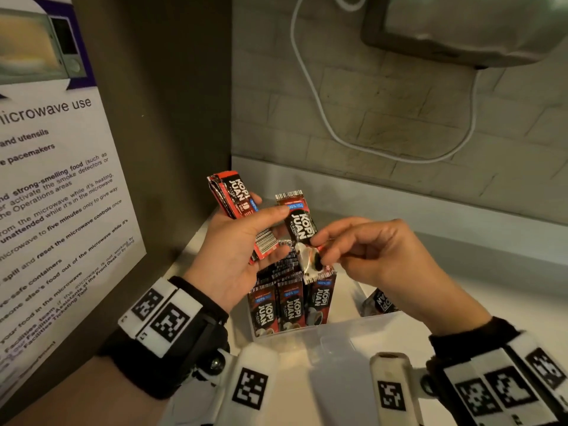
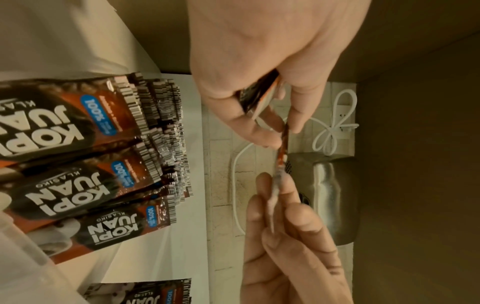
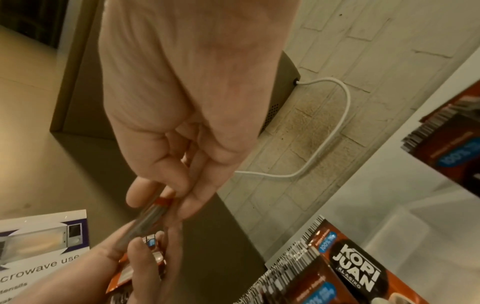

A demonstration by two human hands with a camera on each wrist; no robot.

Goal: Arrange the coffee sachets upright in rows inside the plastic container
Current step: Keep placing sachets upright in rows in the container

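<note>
Over the clear plastic container (image 1: 310,336), my left hand (image 1: 233,250) grips a small stack of red-and-black coffee sachets (image 1: 231,193). Its thumb lies against one separate sachet (image 1: 300,221). My right hand (image 1: 375,253) pinches that sachet by its lower end. In the left wrist view the pinched sachet (image 2: 282,150) is edge-on between both hands, and in the right wrist view it (image 3: 153,218) runs from my right fingertips (image 3: 187,205) to the left hand (image 3: 135,267). Upright sachets in rows (image 1: 289,302) fill the container's left part. Another sachet (image 1: 382,302) stands at its right side.
A microwave-use notice (image 1: 55,179) hangs on the dark panel (image 1: 172,118) close on the left. Behind is a brick wall with a looping white cable (image 1: 338,133) and a metal appliance (image 1: 461,26) mounted above. The white counter (image 1: 476,272) extends to the right.
</note>
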